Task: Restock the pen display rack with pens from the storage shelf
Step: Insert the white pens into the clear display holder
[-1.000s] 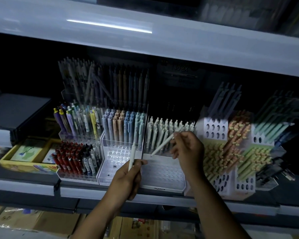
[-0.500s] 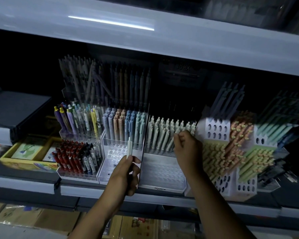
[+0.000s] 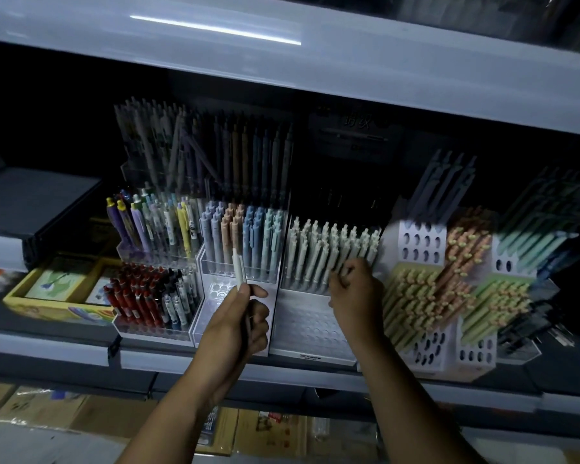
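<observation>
My left hand [image 3: 238,321] grips a pale pen [image 3: 238,267] upright in front of the clear rack [image 3: 215,294] of pastel pens. My right hand [image 3: 357,289] is at the front row of pale green pens [image 3: 318,252] in the white display rack [image 3: 310,329]. Its fingers are curled and pinch the top of one of those pens. The rack's lower front holes hold nothing. Most of the pinched pen is hidden by my fingers.
Red and black pens [image 3: 148,296] and mixed coloured pens [image 3: 154,226] fill clear racks at the left. White honeycomb holders [image 3: 426,296] of peach and green pens stand at the right. A yellow box [image 3: 57,296] sits at the far left. A shelf board [image 3: 315,68] hangs overhead; cartons [image 3: 114,416] lie below.
My right hand carried a pale pen from in front of the white rack to the rack's pen row. My left hand raised its pen slightly and stays in front of the clear rack.
</observation>
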Demonstrator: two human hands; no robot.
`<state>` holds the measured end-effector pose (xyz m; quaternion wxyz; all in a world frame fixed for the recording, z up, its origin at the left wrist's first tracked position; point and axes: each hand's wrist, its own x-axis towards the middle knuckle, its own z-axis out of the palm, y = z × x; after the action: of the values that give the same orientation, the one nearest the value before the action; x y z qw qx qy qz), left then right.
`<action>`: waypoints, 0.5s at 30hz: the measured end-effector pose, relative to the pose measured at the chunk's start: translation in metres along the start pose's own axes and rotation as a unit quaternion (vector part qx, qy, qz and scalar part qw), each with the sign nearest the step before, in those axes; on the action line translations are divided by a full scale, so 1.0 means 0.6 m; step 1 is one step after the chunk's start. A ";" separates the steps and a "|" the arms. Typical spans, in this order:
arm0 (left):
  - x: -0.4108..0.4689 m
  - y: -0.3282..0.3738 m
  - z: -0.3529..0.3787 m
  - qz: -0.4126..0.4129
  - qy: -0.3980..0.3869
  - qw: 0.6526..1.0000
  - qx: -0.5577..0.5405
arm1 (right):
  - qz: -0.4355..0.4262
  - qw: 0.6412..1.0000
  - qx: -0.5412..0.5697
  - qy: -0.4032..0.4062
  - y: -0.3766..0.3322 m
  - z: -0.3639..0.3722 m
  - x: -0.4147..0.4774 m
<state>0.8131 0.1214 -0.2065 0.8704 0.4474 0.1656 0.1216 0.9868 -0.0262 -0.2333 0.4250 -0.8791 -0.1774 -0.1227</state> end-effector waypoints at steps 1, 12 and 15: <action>0.002 0.003 0.001 -0.003 -0.006 1.000 -0.023 | 0.015 1.000 0.011 0.008 -0.010 -0.005 -0.017; 0.038 0.036 0.039 0.016 -0.056 0.974 -0.221 | 0.008 0.930 0.302 -0.210 -0.150 -0.039 -0.131; 0.040 0.040 0.045 0.030 -0.052 0.969 -0.241 | 0.006 0.932 0.303 -0.198 -0.158 -0.035 -0.133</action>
<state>0.8445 0.1239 -0.1762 0.9560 0.2347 0.0724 0.1603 0.8737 -0.0045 -0.1831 0.6284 -0.7159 -0.2813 0.1164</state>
